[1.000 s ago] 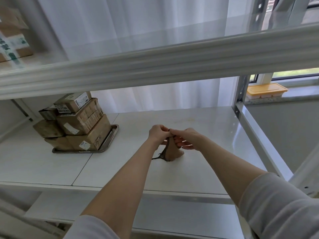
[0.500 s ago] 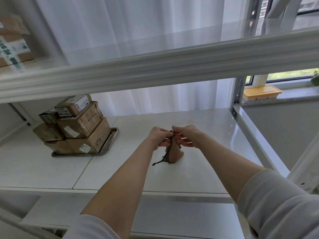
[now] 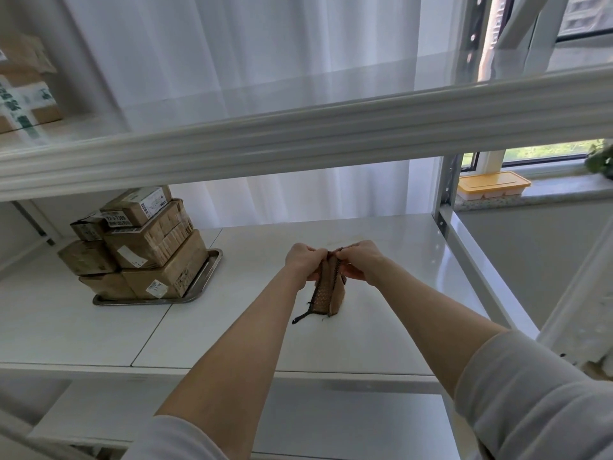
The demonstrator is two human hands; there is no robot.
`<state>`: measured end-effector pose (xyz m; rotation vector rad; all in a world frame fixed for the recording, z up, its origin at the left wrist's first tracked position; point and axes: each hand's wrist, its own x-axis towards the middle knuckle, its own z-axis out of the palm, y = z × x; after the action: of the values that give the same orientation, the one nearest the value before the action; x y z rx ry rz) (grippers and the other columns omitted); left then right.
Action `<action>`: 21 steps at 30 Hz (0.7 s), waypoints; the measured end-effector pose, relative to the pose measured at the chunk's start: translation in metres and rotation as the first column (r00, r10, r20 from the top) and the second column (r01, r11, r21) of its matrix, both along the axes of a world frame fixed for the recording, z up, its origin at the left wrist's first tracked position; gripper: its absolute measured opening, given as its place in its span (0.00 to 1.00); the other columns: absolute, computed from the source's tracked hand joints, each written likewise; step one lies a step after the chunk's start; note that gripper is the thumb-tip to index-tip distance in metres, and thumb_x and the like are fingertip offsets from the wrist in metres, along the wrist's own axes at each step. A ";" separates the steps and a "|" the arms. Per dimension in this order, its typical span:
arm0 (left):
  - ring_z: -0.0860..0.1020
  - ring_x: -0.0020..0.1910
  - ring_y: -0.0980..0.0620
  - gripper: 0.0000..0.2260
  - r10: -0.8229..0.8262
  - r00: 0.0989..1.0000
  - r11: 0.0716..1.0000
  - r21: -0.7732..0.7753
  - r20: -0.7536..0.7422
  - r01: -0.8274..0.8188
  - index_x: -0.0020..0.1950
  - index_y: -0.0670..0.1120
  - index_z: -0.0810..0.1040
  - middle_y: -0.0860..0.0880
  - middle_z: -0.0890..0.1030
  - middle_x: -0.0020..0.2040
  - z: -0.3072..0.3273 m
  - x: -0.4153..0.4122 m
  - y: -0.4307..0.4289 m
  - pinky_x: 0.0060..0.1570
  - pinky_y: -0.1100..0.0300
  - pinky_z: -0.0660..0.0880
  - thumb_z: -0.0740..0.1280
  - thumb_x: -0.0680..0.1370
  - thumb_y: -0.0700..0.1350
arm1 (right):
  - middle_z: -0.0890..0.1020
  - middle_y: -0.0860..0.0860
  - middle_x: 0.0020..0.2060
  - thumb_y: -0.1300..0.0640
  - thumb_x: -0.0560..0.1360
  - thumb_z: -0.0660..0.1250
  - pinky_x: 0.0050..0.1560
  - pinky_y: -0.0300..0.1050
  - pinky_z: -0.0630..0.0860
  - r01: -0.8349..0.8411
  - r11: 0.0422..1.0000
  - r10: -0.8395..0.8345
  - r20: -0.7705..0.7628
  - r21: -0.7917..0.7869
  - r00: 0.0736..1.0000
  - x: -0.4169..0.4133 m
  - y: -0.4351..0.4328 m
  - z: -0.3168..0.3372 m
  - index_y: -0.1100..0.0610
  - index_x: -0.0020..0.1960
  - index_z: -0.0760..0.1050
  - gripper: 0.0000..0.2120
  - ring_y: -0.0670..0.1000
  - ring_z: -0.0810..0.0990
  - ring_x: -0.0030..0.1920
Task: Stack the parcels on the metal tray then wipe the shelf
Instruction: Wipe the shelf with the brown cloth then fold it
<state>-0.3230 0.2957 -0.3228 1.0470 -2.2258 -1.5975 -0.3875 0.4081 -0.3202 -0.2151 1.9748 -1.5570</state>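
Several brown cardboard parcels (image 3: 146, 247) stand stacked on a metal tray (image 3: 202, 280) at the left of the white shelf (image 3: 381, 327). Over the middle of that shelf, my left hand (image 3: 303, 260) and my right hand (image 3: 360, 258) pinch the top edge of a small brown cloth (image 3: 326, 293) with a dark netted trim. The cloth hangs down folded between the hands, and its lower edge touches the shelf. A dark loop trails from its bottom left corner.
A white shelf beam (image 3: 298, 141) crosses overhead, with a taped box (image 3: 23, 91) on the upper shelf at the left. An upright post (image 3: 446, 200) bounds the shelf on the right. A yellow-lidded container (image 3: 491, 187) sits on the window sill. White curtains hang behind.
Both hands have lifted the cloth's top edge slightly, so it hangs longer and more unfolded than one second ago. The parcels and the tray stay put.
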 end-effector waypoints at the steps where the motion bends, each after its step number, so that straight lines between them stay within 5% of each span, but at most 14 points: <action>1: 0.81 0.44 0.43 0.04 0.026 1.000 0.999 -0.019 -0.011 -0.026 0.39 0.41 0.76 0.41 0.79 0.43 0.000 0.000 0.000 0.49 0.49 0.81 0.65 0.75 0.39 | 0.78 0.56 0.36 0.66 0.76 0.65 0.29 0.38 0.76 0.010 1.000 -0.010 0.000 -0.009 1.000 -0.001 0.001 0.001 0.62 0.42 0.77 0.05 0.49 0.74 0.30; 3: 0.80 0.50 0.43 0.06 0.064 0.997 0.998 -0.026 -0.040 -0.065 0.50 0.41 0.76 0.40 0.79 0.49 0.002 0.003 -0.001 0.47 0.52 0.81 0.64 0.75 0.37 | 0.78 0.55 0.36 0.68 0.75 0.63 0.29 0.38 0.76 0.037 0.998 -0.036 0.008 -0.048 0.999 -0.003 0.004 0.003 0.59 0.41 0.75 0.07 0.49 0.76 0.33; 6: 0.77 0.48 0.46 0.18 0.043 0.995 0.997 0.074 -0.086 -0.037 0.63 0.44 0.72 0.41 0.77 0.53 0.005 0.009 -0.003 0.44 0.56 0.78 0.62 0.74 0.33 | 0.78 0.56 0.43 0.67 0.76 0.62 0.41 0.46 0.79 0.059 0.988 -0.053 0.045 -0.145 0.998 -0.008 0.006 0.001 0.60 0.58 0.73 0.11 0.53 0.78 0.42; 11: 0.77 0.47 0.49 0.18 -0.025 0.982 0.992 0.117 -0.190 0.048 0.62 0.41 0.77 0.42 0.78 0.54 0.012 0.018 -0.004 0.45 0.61 0.78 0.64 0.74 0.29 | 0.81 0.60 0.50 0.65 0.73 0.69 0.54 0.51 0.79 -0.080 0.989 0.083 0.012 -0.121 0.997 -0.010 0.009 -0.002 0.61 0.63 0.74 0.19 0.57 0.81 0.51; 17: 0.80 0.56 0.48 0.13 0.019 0.995 0.914 -0.402 -0.099 -0.058 0.55 0.42 0.83 0.44 0.83 0.54 0.020 0.026 -0.035 0.62 0.57 0.74 0.69 0.71 0.35 | 0.79 0.57 0.59 0.66 0.76 0.58 0.59 0.47 0.75 0.064 0.947 0.092 -0.457 0.315 0.885 -0.018 0.018 -0.006 0.59 0.62 0.78 0.18 0.57 0.77 0.59; 21: 0.80 0.55 0.48 0.08 0.085 0.996 0.776 -0.626 -0.015 -0.075 0.51 0.43 0.84 0.46 0.84 0.53 0.024 0.036 -0.052 0.54 0.63 0.71 0.69 0.74 0.39 | 0.76 0.55 0.59 0.57 0.77 0.61 0.55 0.50 0.76 0.201 0.871 0.109 -0.576 0.449 0.810 -0.023 0.018 -0.007 0.56 0.58 0.81 0.13 0.58 0.75 0.58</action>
<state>-0.2870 0.2439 -0.2989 0.9219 -2.4073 -0.6947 -0.4102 0.4261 -0.3272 -0.4831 2.8153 -1.0103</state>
